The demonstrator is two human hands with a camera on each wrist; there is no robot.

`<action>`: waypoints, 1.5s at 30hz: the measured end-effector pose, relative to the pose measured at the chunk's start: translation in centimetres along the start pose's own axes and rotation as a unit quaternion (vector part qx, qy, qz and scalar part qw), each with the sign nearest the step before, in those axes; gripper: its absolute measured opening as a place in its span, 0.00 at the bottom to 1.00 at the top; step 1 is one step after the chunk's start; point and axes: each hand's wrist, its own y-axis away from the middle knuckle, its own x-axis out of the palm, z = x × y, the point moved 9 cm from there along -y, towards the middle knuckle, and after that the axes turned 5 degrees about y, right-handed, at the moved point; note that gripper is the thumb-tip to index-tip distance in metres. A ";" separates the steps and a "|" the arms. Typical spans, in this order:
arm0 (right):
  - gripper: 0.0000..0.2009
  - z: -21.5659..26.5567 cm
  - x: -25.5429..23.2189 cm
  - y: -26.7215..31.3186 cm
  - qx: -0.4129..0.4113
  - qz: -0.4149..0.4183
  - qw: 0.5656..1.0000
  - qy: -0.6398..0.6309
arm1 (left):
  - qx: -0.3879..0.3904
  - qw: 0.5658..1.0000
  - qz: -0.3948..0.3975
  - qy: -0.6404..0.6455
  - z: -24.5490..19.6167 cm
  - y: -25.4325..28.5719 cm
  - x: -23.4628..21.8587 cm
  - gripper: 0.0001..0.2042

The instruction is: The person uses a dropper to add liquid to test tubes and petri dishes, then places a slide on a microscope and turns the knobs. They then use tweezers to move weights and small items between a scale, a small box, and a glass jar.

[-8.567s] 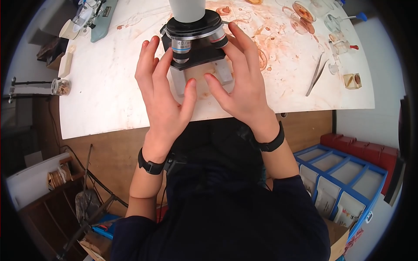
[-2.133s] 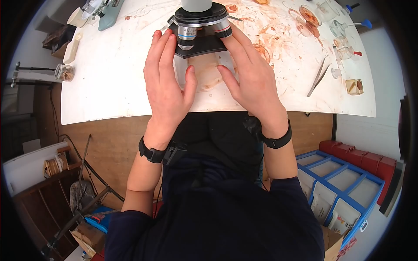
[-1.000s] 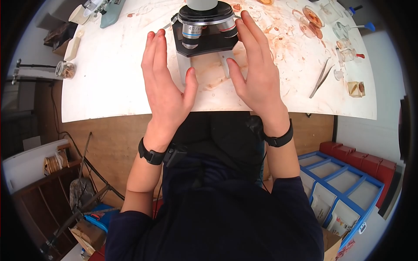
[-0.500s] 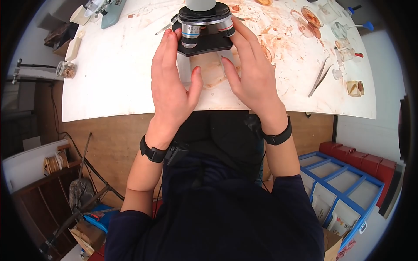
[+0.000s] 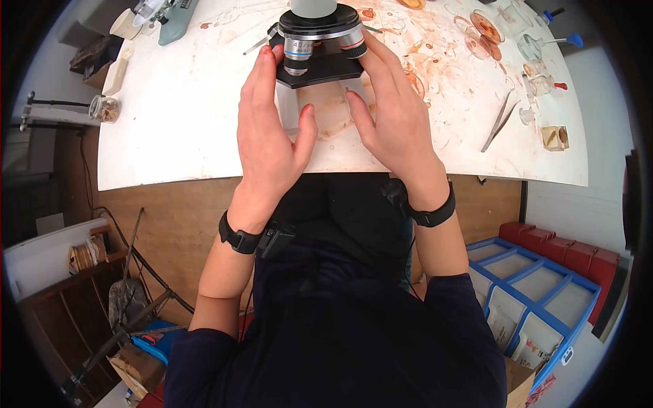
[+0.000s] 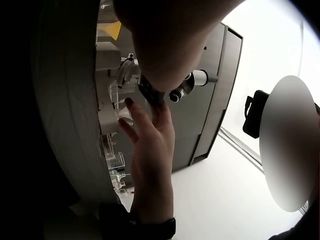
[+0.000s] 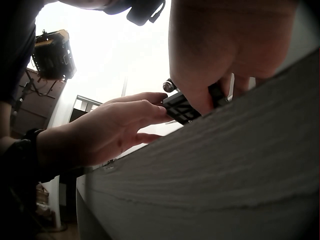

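A microscope (image 5: 314, 22) stands at the table's near edge, its white head cut off by the top of the head view. Two objectives show: one with a blue ring (image 5: 297, 52) marked 40, one with a red ring (image 5: 352, 45). Below them lies the black stage (image 5: 323, 72). My left hand (image 5: 266, 139) is along the stage's left side, fingers fairly straight, fingertips right at its edge. On the other side my right hand (image 5: 400, 119) reaches up with extended fingers, their tips hidden beyond the red-ringed objective. Both thumbs point forward above the pale base (image 5: 288, 109).
Tweezers (image 5: 500, 122), a small amber block (image 5: 554, 138) and glassware lie on the right of the stained white table (image 5: 170, 129). On the left are a jar (image 5: 104, 109) and a teal-based device (image 5: 175, 24). A blue-framed rack (image 5: 544, 272) stands at lower right.
A second ago both hands stood farther out from the stage; they have since come inward against its sides. Over the last half second they stay nearly still.
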 end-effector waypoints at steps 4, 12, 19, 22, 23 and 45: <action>0.31 0.0 0.0 0.0 0.001 0.002 1.000 -0.002 | 0.002 1.000 -0.011 0.008 0.0 0.0 -0.1 0.40; 0.32 0.0 0.0 0.0 0.004 0.001 1.000 0.006 | 0.003 1.000 -0.016 0.020 0.1 0.1 -0.1 0.40; 0.30 -1.0 -0.7 0.2 0.054 -0.012 0.998 -0.023 | -0.008 0.998 -0.051 0.035 0.8 0.2 -1.7 0.37; 0.27 -2.4 -1.2 0.2 0.065 -0.059 0.995 -0.036 | -0.056 0.995 -0.065 0.042 2.3 0.2 -2.2 0.35; 0.26 -2.8 -1.4 0.1 0.071 -0.077 0.994 -0.041 | -0.077 0.993 -0.068 0.051 2.8 0.2 -2.2 0.35; 0.39 -4.7 3.3 1.3 0.233 -0.031 0.898 -0.372 | -0.199 0.942 -0.038 0.268 5.2 0.7 1.5 0.36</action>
